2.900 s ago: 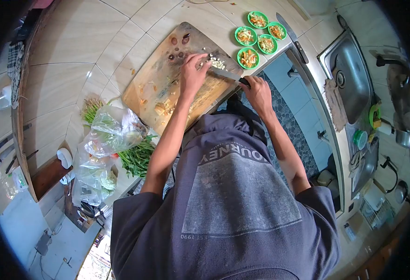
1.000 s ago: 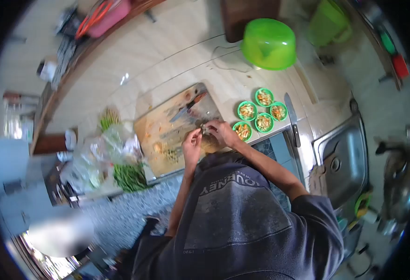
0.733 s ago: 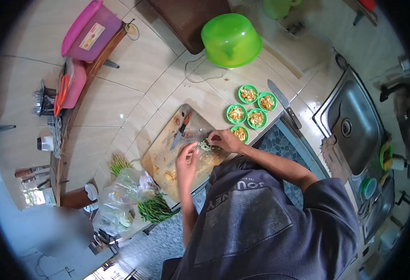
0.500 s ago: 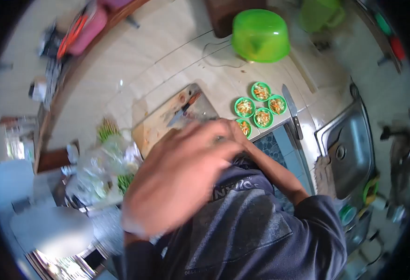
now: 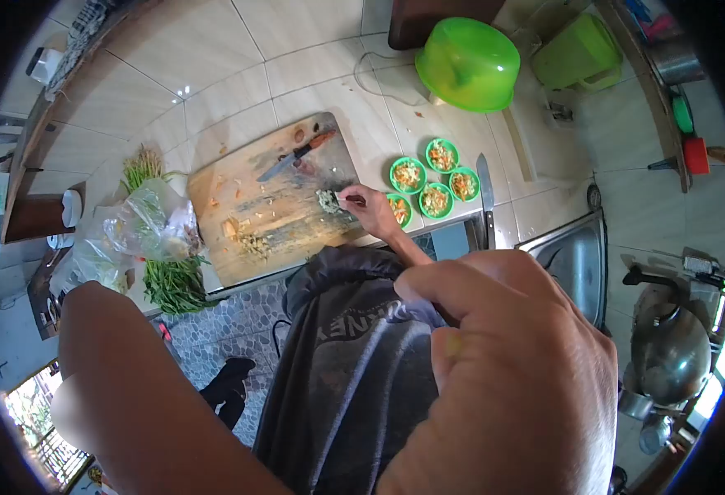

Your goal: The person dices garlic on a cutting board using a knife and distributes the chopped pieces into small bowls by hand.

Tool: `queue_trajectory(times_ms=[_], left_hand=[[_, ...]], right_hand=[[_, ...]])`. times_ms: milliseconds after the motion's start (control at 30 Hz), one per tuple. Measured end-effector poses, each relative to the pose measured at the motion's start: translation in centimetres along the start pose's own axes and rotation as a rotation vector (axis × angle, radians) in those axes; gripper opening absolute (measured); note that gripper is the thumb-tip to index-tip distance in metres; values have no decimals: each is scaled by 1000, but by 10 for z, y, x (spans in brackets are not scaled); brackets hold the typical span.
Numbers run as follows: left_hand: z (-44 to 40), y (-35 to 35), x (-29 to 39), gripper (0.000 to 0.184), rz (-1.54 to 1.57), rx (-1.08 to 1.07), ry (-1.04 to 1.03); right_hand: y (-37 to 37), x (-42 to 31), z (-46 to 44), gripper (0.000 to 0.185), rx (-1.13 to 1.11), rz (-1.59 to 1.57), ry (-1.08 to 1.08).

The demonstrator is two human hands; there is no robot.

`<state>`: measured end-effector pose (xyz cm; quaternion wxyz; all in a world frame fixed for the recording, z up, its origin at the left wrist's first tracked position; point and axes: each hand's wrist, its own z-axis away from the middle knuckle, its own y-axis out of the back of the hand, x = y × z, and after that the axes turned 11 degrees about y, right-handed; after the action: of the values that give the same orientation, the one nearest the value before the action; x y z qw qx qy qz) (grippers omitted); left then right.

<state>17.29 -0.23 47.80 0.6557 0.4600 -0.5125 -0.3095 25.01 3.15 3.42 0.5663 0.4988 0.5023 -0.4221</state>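
My right hand is over the right part of the wooden cutting board. Its fingertips are closed in a pinch at a small pile of pale green chopped bits. A knife with a dark handle lies on the board behind the pile. Very near the camera, my left hand looks large, with its fingers curled. A small yellowish spot shows by its thumb, and I cannot make out what the hand holds. Part of my right forearm is hidden behind it. More chopped pieces lie at the board's near edge.
Several small green bowls of shredded vegetables stand right of the board, beside a large knife. Behind is a green plastic cover. Leafy greens and a plastic bag lie left; a metal sink is right.
My left hand has moved right across the view, close to the camera. The view has shifted, so my right hand and the whole board now show.
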Motion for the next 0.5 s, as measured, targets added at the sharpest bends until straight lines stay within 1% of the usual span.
queue_trajectory(times_ms=[133, 267, 367, 400, 500], left_hand=[[1, 2, -1, 21, 3, 5, -59], [0, 1, -5, 21, 0, -4, -98], [2, 1, -4, 21, 1, -3, -108], [4, 1, -5, 21, -3, -4, -107], [6, 2, -5, 21, -10, 1, -115]], right_hand=[[-4, 7, -4, 15, 21, 19, -2], [-8, 11, -11, 14, 24, 46, 47], [-11, 0, -9, 16, 91, 56, 124], [-15, 17, -11, 16, 104, 41, 133], [-17, 21, -8, 16, 79, 7, 91]])
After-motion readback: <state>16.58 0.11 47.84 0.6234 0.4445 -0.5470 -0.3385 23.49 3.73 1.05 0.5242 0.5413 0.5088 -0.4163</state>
